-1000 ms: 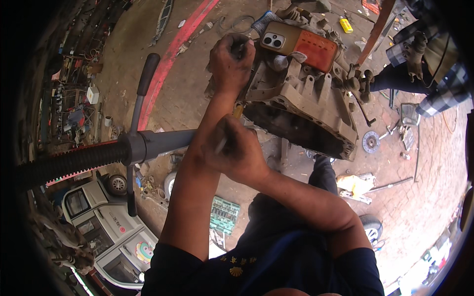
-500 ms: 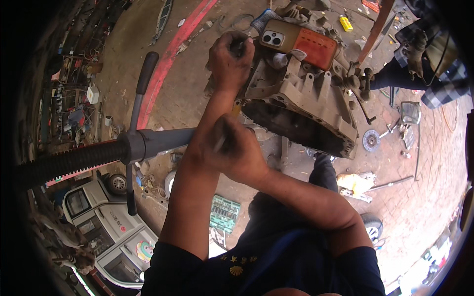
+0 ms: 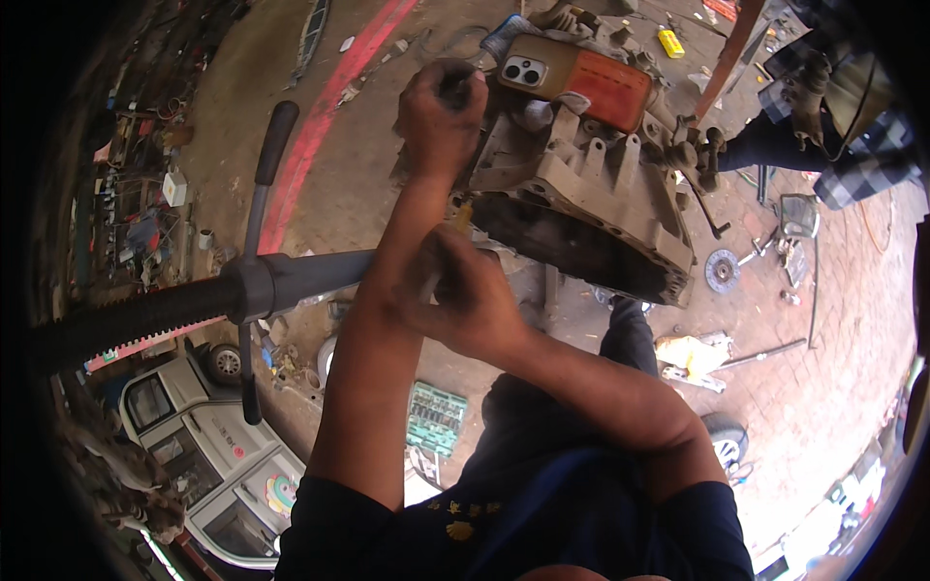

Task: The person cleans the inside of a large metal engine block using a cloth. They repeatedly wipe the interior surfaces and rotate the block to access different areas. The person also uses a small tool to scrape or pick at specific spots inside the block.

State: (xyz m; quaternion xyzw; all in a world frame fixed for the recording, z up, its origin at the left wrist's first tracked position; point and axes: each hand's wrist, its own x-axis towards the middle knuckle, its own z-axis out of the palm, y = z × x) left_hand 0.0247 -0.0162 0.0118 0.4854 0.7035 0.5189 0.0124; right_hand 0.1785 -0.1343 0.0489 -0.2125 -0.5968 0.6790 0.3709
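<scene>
A dusty metal gearbox casing (image 3: 601, 179) stands in front of me, its wide dark opening facing my way. My left hand (image 3: 441, 116) is curled into a loose fist beside the casing's upper left side; what its blackened fingers hold, if anything, is hidden. Across my left forearm, nearer to me, my right hand (image 3: 470, 295) is closed with its fingers bunched. A slim yellow piece (image 3: 465, 214) shows just above those fingers, by the casing's left corner; I cannot tell whether they grip it. On top of the casing lies a phone (image 3: 542, 68) with a brown and orange-red case.
A threaded steel column (image 3: 145, 305) with a crossbar handle (image 3: 276, 145) reaches in from the left. A green socket case (image 3: 436, 418) and a clutch disc (image 3: 722, 271) lie on the floor. A silver van (image 3: 208, 436) stands lower left. Another person's checked clothing (image 3: 852, 165) shows at right.
The whole view has shifted slightly, so things sit a little further left. Both hands keep nearly the same closed poses. Slightly more of the yellow piece shows above my right hand.
</scene>
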